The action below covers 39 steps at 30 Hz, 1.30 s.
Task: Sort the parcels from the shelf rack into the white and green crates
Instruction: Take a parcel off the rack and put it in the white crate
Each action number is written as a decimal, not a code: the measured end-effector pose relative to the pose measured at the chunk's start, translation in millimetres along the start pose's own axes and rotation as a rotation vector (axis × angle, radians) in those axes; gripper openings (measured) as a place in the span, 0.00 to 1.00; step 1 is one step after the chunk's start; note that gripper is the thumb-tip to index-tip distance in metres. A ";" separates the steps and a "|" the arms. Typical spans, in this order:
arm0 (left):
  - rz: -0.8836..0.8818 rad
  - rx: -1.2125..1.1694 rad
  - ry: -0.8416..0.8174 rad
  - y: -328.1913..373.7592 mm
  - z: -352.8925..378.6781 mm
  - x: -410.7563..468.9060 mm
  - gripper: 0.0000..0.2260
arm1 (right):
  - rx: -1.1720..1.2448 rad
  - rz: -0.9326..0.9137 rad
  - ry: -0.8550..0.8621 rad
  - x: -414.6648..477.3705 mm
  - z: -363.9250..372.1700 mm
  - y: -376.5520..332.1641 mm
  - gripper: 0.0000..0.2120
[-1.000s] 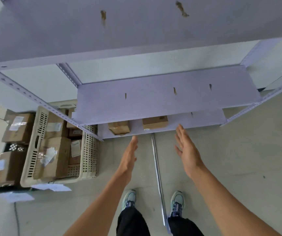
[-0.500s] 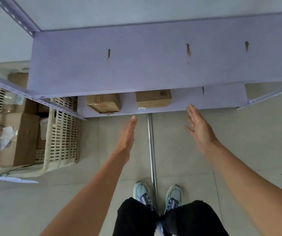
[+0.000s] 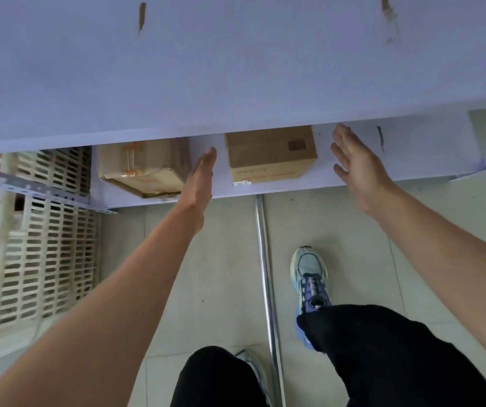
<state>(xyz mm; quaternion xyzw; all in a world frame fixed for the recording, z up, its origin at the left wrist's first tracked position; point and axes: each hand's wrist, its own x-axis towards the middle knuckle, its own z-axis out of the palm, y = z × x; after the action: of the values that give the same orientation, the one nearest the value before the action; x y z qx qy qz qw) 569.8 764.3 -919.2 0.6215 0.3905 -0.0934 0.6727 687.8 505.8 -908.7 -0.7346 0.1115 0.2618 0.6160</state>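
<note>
Head cam view: the left hand is edge-on with straight fingers, slid into the gap between the two parcels. The right hand is flat with its fingers a bit spread, just right of centre frame. Both are empty and flank the barcode box without quite touching it, as far as the frame shows. That box sits on the lower shelf, middle of the picture, tucked under the big upper shelf board. The taped box is just left of the left hand. So this looks like the reach-in step for the next parcel. Next the palms probably need to close in on both sides of the barcode box, then draw it out low so it doesn't knock the board above. The white crate is at lower left, and the green one isn't in view. Compared with half a second ago, the hands were over the floor short of the shelf edge and now they're over the shelf. The camera has dropped closer, and one shoe has stepped forward beside the metal pole.
</note>
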 end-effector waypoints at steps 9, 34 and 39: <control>0.071 -0.042 0.094 -0.2 32.7 115.0 0.33 | -0.127 -0.006 -0.077 127.8 8.6 30.2 0.28; 0.371 -0.339 -0.005 -4.9 37.8 127.4 0.33 | 0.166 -0.332 -0.165 144.9 10.5 53.2 0.30; 0.273 -0.303 -0.002 -27.0 37.7 128.9 0.35 | 0.146 -0.271 -0.109 143.6 15.1 78.4 0.24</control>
<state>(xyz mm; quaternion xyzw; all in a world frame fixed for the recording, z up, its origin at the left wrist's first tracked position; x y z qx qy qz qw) 656.0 770.7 -1025.4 0.5603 0.3117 0.0580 0.7652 766.3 526.2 -1051.6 -0.6807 -0.0036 0.2070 0.7027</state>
